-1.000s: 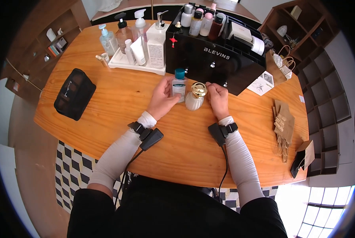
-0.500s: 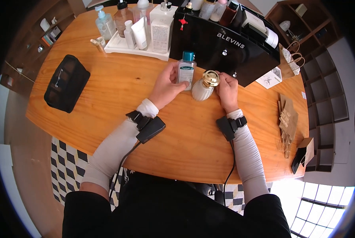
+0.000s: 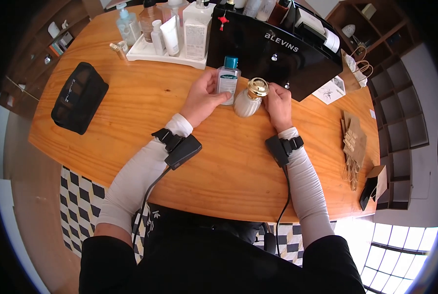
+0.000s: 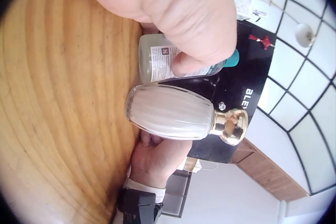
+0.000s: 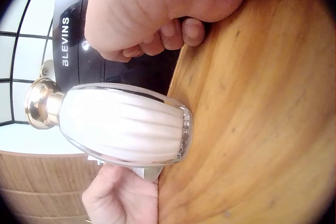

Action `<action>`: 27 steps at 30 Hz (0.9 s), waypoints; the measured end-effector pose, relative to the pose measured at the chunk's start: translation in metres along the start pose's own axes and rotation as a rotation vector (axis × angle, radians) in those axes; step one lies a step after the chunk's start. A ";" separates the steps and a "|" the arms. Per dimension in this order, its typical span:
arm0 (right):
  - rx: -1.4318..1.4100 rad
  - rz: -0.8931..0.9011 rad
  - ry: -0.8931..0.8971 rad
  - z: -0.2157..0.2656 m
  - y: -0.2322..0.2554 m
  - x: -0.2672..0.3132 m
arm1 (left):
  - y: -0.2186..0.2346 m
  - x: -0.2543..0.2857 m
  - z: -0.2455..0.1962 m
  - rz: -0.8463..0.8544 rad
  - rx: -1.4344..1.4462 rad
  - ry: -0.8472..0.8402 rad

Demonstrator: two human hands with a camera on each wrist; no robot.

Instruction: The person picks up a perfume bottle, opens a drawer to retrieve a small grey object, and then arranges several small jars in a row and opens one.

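Glossy, ribbed glass bottle (image 5: 126, 127)

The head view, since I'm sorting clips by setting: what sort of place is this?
Probably a dressing or vanity area, though whether in a home or a shop I can't tell. A wooden table holds a white tray of toiletries and a black drawer unit marked BLEVINS, topped with small bottles.

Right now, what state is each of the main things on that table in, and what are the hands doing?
Teal-capped bottle, upright, closed, gripped
Gold-topped bottle, upright, closed, standing on the table
Left hand, gripping the first bottle
Right hand, fingers curled, holding nothing visible
Black cabinet drawers, shut
White tray, loaded
Black pouch, open or closed unclear
Stacked paper bags, flat
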State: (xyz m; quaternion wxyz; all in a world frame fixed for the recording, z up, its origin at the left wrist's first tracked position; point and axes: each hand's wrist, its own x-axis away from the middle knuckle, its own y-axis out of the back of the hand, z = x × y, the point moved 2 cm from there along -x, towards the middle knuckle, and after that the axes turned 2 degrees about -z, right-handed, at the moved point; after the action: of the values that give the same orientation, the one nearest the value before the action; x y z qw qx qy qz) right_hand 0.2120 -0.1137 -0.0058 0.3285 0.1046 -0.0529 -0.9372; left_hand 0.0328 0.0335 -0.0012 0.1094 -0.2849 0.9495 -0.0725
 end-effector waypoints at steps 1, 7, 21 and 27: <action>-0.005 -0.007 -0.002 0.000 0.000 0.000 | 0.000 0.000 -0.001 0.001 -0.004 -0.002; 0.001 -0.022 0.030 -0.008 -0.001 -0.005 | 0.001 -0.001 0.000 0.008 -0.002 -0.008; -0.041 0.009 0.015 0.000 -0.002 0.002 | 0.000 0.001 0.002 0.021 0.009 -0.034; -0.029 0.018 -0.005 0.000 -0.001 0.002 | -0.001 0.002 -0.001 0.011 -0.006 -0.014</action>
State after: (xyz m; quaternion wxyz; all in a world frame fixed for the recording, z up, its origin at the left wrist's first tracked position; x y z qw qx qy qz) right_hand 0.2101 -0.1142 -0.0062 0.3384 0.0971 -0.0408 -0.9351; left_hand 0.0314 0.0321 0.0000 0.1158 -0.2806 0.9505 -0.0671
